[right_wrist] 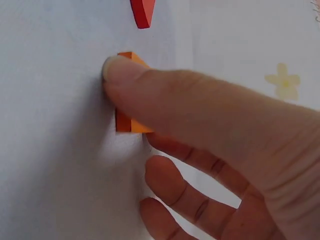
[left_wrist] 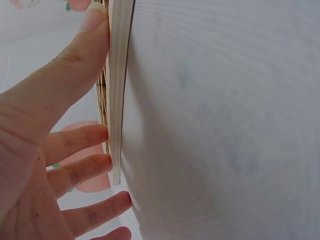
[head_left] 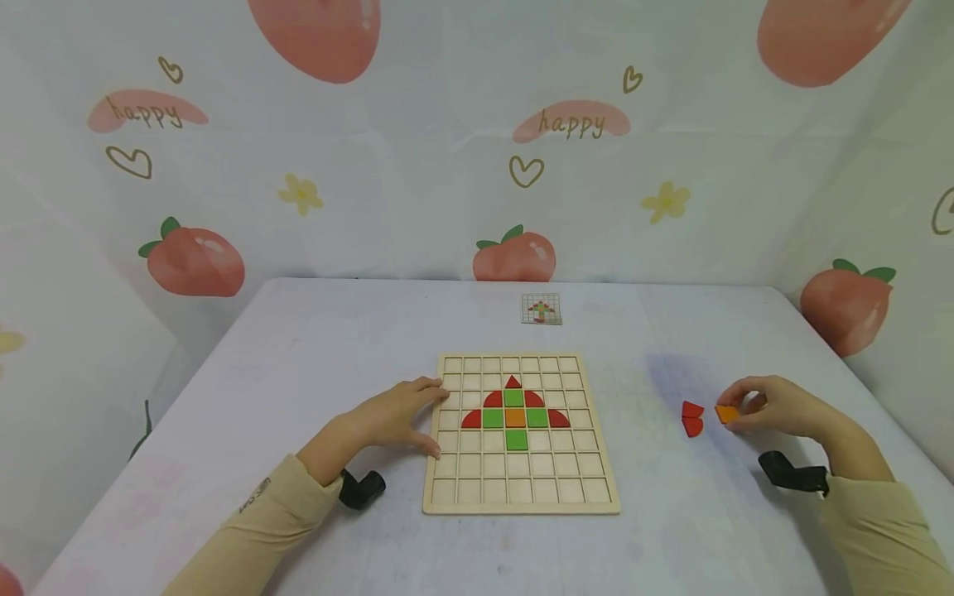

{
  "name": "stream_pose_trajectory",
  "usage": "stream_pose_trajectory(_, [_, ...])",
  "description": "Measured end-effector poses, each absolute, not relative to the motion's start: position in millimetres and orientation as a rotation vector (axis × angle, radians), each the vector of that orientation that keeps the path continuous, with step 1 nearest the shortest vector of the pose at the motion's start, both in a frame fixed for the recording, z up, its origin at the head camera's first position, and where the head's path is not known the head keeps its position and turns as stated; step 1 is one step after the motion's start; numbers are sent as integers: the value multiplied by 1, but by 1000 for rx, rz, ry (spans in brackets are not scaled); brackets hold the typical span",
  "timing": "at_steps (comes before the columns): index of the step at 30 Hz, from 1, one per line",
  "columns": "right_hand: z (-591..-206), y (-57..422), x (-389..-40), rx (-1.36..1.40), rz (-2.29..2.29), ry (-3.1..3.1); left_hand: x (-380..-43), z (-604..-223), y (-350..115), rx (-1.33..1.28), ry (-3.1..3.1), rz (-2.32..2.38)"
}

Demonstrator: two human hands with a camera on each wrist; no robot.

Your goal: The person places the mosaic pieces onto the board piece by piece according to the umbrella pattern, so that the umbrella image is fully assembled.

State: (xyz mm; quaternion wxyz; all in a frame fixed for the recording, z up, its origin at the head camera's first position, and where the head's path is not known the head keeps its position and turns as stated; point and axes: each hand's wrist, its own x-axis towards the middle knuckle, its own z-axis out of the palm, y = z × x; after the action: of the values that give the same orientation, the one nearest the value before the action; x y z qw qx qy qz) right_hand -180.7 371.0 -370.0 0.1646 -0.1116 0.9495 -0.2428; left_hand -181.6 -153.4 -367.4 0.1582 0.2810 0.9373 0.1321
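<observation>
A wooden grid board [head_left: 522, 491] lies mid-table, with red, green and orange tiles set in an arrow-like pattern around an orange square [head_left: 515, 418]. At its left edge is my left hand [head_left: 383, 416], fingers spread, fingertips and thumb resting against the board's side; the left wrist view shows the thumb [left_wrist: 92, 20] on the rim. My right hand [head_left: 778, 407], on the right of the table, pinches an orange tile [right_wrist: 125, 122] between thumb and fingers, close over the tabletop. Just left of that tile lie two red pieces [head_left: 692, 410], side by side.
A small pattern card [head_left: 541, 309] showing a similar coloured figure lies behind the board. The white-covered table [head_left: 335, 331] meets a printed cloth backdrop [head_left: 417, 165] at the back. Black wrist mounts [head_left: 790, 473] hang beside both sleeves.
</observation>
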Motion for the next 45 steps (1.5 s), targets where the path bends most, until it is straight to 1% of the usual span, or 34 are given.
stream_pose_trajectory(10, [-371, 368, -180, -419, -657, 2813, -181, -367, -154, 813, 2677, 391])
stream_pose_trajectory(16, [-362, 357, -180, -622, -706, 2949, -181, -367, -154, 827, 2674, 402])
stream_pose_trajectory(20, [-355, 342, -178, -748, -745, 3003, -181, -366, -154, 822, 2672, 409])
stream_pose_trajectory(25, [-348, 319, -176, -838, -761, 3010, -181, -367, -154, 823, 2676, 408])
stream_pose_trajectory(31, [-342, 293, -174, -791, -760, 2961, -181, -368, -154, 822, 2678, 414])
stream_pose_trajectory(39, [-343, 263, -171, -778, -805, 2870, -180, -366, -153, 803, 2672, 414])
stream_pose_trajectory(45, [-346, 244, -169, -981, -772, 2835, -179, -364, -153, 805, 2672, 412])
